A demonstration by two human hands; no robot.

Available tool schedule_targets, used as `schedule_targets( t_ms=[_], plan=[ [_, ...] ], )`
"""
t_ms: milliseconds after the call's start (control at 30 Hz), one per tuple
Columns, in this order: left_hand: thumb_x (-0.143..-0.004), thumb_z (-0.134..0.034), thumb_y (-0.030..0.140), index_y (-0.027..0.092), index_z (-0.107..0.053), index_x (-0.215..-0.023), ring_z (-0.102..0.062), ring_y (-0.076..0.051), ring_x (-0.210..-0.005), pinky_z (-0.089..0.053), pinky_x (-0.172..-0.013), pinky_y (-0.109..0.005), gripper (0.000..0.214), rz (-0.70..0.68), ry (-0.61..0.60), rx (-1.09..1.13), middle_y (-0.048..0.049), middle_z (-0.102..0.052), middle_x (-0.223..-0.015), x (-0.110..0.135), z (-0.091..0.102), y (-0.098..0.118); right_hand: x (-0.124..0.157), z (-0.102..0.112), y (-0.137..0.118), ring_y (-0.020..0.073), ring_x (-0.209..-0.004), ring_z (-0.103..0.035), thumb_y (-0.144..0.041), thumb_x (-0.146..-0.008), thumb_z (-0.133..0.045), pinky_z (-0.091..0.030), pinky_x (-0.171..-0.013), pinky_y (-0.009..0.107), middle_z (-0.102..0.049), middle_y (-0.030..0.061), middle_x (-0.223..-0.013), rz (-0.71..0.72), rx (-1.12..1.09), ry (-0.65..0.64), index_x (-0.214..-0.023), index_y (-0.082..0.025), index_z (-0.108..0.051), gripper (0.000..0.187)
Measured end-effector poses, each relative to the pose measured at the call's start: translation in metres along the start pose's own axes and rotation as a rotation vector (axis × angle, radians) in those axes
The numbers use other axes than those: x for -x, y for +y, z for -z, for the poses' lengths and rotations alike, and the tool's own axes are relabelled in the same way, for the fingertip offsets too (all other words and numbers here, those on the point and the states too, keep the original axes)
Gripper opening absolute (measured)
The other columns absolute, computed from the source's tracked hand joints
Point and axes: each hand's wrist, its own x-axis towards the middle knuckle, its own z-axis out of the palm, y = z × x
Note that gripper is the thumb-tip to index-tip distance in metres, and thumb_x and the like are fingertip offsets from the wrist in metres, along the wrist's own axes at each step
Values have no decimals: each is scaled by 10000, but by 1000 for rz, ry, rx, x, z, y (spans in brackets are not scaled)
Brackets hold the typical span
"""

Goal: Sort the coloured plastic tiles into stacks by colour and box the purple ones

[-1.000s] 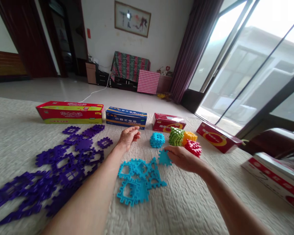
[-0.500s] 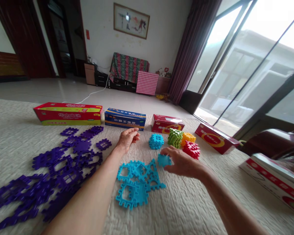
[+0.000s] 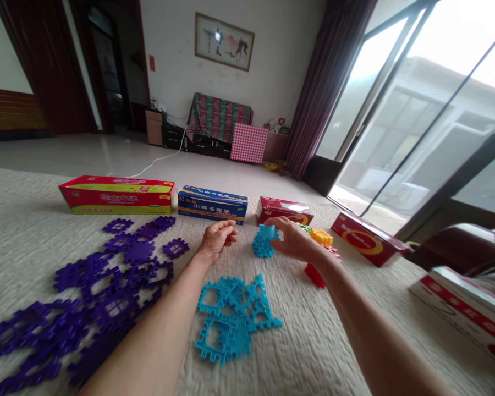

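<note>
My right hand [image 3: 292,237] grips a light-blue interlocking plastic tile [image 3: 269,232] at the top of the stack of light-blue tiles [image 3: 263,249]. Whether the tile rests on the stack or is just over it, I cannot tell. Left of that stack, my left hand [image 3: 219,240] is closed with curled fingers and shows nothing in them. Loose light-blue tiles [image 3: 241,329] lie flat between my forearms. Behind my right hand and wrist, green tiles [image 3: 304,227], yellow tiles [image 3: 322,237] and a red tile [image 3: 315,275] are partly hidden.
Many purple tiles [image 3: 138,250] spread over the left side of the pale quilted cover [image 3: 297,352]. Along the back stand a red-yellow box [image 3: 117,197], a blue box [image 3: 212,206] and two dark red boxes [image 3: 282,208] [image 3: 367,240]. A white-red box [image 3: 464,313] lies at the right.
My right hand has lifted the light-blue tile away from me and slightly left, up to the blue stack. My left hand has stayed nearly in place. The view has tilted slightly.
</note>
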Motion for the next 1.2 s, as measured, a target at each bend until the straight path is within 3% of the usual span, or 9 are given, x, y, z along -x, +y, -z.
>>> schedule_targets(
  t_ms=[233,367,467,633,833,1033,1200],
  plan=[
    [-648,-638,164,122,-656,-876,-580,-81,-472,-366,-426,-170,232,13,7,5,-12,-653,-638,2,0,3,17,6,-19,204,-986,-586,-105,-696,-524,-471,-877,390,-610,84,-1099,121,-30,208,-1063,-189,-597,383],
    [-663,-617,147,121,-652,-869,-576,-76,-468,-355,-422,-165,210,8,6,10,-10,-649,-628,4,-1,4,38,0,-46,145,-812,-616,-131,-749,-519,-498,-778,314,-667,19,-909,149,-138,52,-944,-205,-638,240],
    [-660,-627,148,124,-652,-869,-573,-73,-464,-356,-426,-164,212,12,4,9,-6,-647,-621,4,-1,5,49,-12,-62,133,-769,-625,-121,-733,-542,-509,-741,292,-679,8,-906,181,-194,-122,-944,-214,-652,256],
    [-661,-644,173,127,-656,-880,-575,-74,-472,-363,-431,-164,224,-2,-1,4,-7,-648,-633,2,0,2,54,-22,-74,184,-1054,-593,-47,-647,-549,-478,-929,352,-628,44,-1177,332,-255,-312,-1144,-237,-594,534],
    [-672,-624,165,131,-658,-886,-582,-76,-478,-360,-426,-164,219,-7,-6,-8,-8,-649,-639,1,0,0,55,-23,-77,211,-1132,-561,-23,-632,-540,-458,-971,382,-599,67,-1244,326,-228,-347,-1212,-226,-553,615],
    [-662,-651,189,131,-659,-872,-572,-72,-469,-360,-430,-163,218,-12,-13,-10,-7,-646,-632,1,1,0,54,-25,-81,198,-1058,-597,-32,-654,-556,-481,-923,363,-644,61,-1149,352,-211,-336,-1160,-215,-580,538],
    [-650,-653,184,128,-660,-886,-577,-75,-476,-363,-426,-163,242,-10,-5,-14,-13,-654,-644,2,0,1,51,-12,-73,181,-986,-618,-104,-717,-591,-497,-889,350,-644,39,-1129,309,-201,-247,-1162,-244,-585,467]
  ],
)
